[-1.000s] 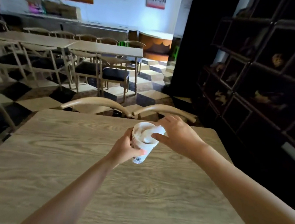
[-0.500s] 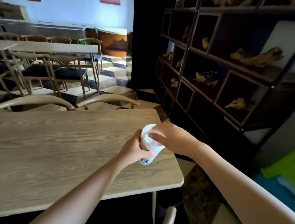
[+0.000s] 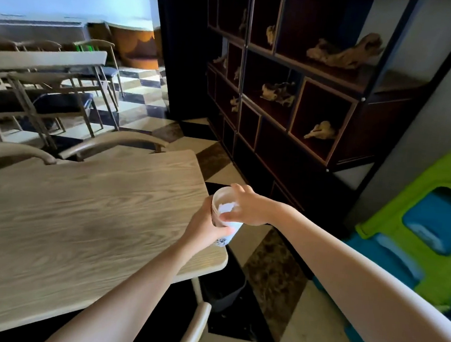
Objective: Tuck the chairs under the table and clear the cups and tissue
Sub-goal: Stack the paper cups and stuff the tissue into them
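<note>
Head view: a dark shelf (image 3: 305, 101) and green plastic unit (image 3: 404, 212) stand to the right, with a black bin (image 3: 225, 292) under the table (image 3: 80, 213) corner and chairs (image 3: 113, 139) tucked in behind. The left hand (image 3: 205, 230) curls round the cup (image 3: 227, 237), which has the tissue (image 3: 227, 207) inside; the right hand (image 3: 248, 207) curls its fingers over the rim. The cup is now past the table's edge, where before it was over the table

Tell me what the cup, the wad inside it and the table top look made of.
The cup: paper or thin plastic, matte white, dark print low down. The wad: tissue, by its crumpled white folds. The table top: wood or wood-look laminate, pale matte, streaky grain.
</note>
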Demonstrator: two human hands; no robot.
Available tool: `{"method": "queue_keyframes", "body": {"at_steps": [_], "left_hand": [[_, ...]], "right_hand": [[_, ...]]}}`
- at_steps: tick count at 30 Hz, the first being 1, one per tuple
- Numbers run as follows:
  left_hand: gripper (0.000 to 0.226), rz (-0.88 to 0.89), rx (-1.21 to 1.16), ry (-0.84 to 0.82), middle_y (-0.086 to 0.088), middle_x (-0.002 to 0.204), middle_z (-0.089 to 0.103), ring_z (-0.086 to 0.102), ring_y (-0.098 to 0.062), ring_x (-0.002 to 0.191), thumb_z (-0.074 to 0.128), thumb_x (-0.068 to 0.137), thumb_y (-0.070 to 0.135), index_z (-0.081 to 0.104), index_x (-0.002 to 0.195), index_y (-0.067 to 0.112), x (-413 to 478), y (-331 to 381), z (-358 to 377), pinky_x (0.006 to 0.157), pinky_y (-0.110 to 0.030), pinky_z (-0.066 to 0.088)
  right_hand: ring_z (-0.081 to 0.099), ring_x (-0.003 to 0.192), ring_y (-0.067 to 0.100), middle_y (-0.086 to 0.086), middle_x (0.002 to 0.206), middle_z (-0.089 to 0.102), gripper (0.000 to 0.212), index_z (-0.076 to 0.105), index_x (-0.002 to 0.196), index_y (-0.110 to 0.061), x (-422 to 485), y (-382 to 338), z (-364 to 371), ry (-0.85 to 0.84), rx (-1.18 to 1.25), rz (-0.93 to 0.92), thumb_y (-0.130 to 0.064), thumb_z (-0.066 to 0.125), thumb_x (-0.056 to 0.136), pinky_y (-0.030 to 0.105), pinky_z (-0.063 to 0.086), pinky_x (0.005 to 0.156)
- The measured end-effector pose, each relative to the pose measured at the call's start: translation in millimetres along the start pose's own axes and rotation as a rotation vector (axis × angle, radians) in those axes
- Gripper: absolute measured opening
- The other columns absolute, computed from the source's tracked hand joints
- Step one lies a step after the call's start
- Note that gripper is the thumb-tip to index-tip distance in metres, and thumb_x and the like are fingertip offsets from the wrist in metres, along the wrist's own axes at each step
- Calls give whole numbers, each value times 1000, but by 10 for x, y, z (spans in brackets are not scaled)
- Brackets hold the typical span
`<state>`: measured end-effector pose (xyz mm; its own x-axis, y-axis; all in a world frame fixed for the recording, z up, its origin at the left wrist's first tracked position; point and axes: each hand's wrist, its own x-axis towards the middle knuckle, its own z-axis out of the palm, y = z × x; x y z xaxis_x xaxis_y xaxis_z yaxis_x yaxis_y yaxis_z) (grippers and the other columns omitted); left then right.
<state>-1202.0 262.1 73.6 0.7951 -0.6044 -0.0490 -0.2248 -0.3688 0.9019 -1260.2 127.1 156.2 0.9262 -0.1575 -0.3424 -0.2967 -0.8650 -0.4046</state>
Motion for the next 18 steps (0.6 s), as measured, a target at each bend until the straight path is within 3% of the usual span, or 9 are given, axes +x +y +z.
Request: {"method": "queue_keyframes", "body": {"at_steps": [3,6,10,15,18], "left_hand": [[73,-27,-23,25,16,100,62,62,-12,97,77,68,18,37,124,41,312,-49,134,75,-25,47],[74,-8,-33,35,16,101,63,62,-10,95,78,67,23,37,127,38,690,-97,262,71,-22,47],[78,4,-53,18,20,105,62,63,-2,99,80,65,33,36,130,38,1068,-264,363,74,-17,49],[78,-36,-54,17,14,118,64,62,-8,107,79,66,34,37,130,46,1463,-485,479,92,-35,52],[69,-43,7,51,27,114,61,60,-3,109,77,71,33,39,124,57,1607,-624,618,85,-8,45]], "right_hand": [[39,125,33,10,146,23,102,9,148,-19,267,158,-63,38,-22,11,-52,70,74,40,46,92],[39,121,31,10,135,31,100,17,145,-18,625,346,-152,80,-35,12,-50,75,70,40,49,88],[37,124,32,11,137,31,104,14,147,-19,1018,597,-254,80,-34,-14,-49,76,69,39,46,89],[32,130,33,11,146,23,105,9,149,-21,1450,920,-244,22,6,-44,-47,75,72,43,44,99],[26,134,33,11,148,20,106,6,149,-21,1762,1178,-124,9,-14,-77,-45,74,73,43,40,103]]}}
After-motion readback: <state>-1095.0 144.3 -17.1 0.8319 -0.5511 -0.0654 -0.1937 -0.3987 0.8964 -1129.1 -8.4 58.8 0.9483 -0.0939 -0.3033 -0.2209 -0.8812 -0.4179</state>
